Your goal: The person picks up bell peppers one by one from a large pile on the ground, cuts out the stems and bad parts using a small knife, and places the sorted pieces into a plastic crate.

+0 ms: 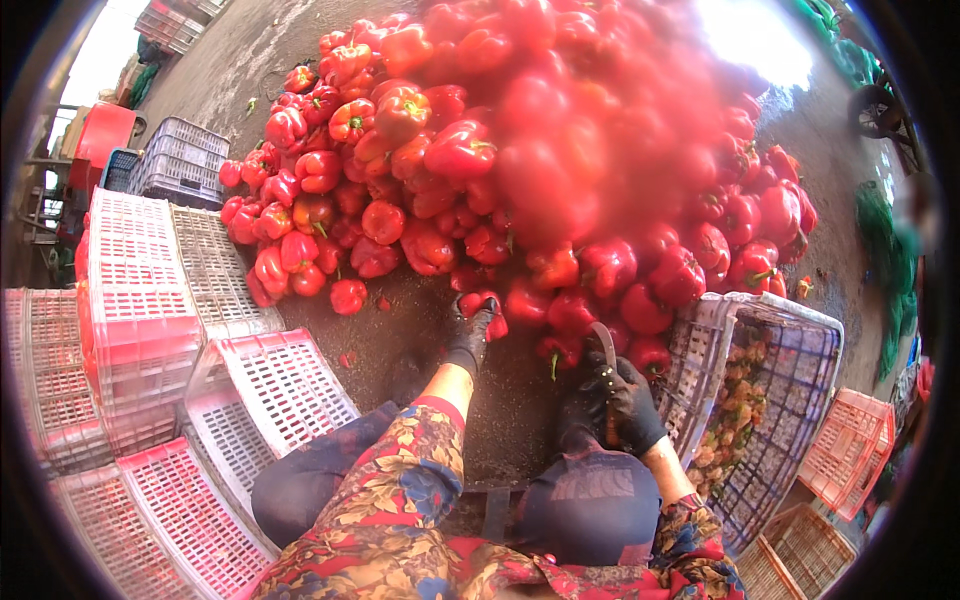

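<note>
A large heap of red bell peppers (427, 150) spreads over the ground before me; its upper right part is blurred. My left hand (470, 337), in a dark glove, is at the near edge of the heap with its fingers around a red bell pepper (471, 303), partly hidden by the hand. My right hand (634, 405), gloved too, grips a knife by its brown handle (613, 426). The knife's short curved blade (604, 342) points up towards the heap. Beside this hand stands a tilted plastic crate (787, 420) holding cut pepper cores (731, 420).
Stacked pale plastic crates (135, 262) stand at the left, with an upturned white crate (289, 390) by my left knee. Orange crates (847, 450) are at the far right. Green netting (885, 277) lies beyond them. A grey crate (180, 161) stands past the left stack.
</note>
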`<state>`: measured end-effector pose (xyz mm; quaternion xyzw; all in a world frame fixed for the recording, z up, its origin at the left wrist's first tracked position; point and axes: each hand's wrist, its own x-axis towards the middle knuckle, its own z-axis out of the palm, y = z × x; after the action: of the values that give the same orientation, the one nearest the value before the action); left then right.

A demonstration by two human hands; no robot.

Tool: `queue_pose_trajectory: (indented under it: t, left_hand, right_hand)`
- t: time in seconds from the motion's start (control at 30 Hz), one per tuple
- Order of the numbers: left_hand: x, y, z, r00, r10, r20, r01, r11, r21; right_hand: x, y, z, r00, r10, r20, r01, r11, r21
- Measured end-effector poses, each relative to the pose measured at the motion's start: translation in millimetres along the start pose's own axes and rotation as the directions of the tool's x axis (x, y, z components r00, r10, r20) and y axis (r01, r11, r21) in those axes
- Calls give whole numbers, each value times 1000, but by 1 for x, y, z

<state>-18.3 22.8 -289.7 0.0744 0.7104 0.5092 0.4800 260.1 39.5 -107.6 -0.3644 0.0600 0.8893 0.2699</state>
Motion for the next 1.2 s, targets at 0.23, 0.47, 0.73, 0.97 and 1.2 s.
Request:
queue_pose_trajectory:
  t: [0.23,0.47,0.73,0.97,1.2]
  left_hand:
    - [21,-40,-26,999,26,26,-25,999,-47]
    - [-18,21,-16,979,177,102,-172,983,-61]
    - [-99,148,42,822,497,277,-547,825,143]
    - [-172,231,89,835,505,219,-459,858,-231]
    - [-250,242,144,887,284,363,-145,920,-365]
  right_hand:
    - [26,12,6,886,-404,230,348,250,-903]
    - [83,5,15,892,-330,309,358,99,-928]
    - [77,-6,85,723,-380,577,442,-387,-809]
    - [-55,11,145,604,-602,523,465,-267,-844]
    - [-124,14,98,329,-706,628,371,-515,-773]
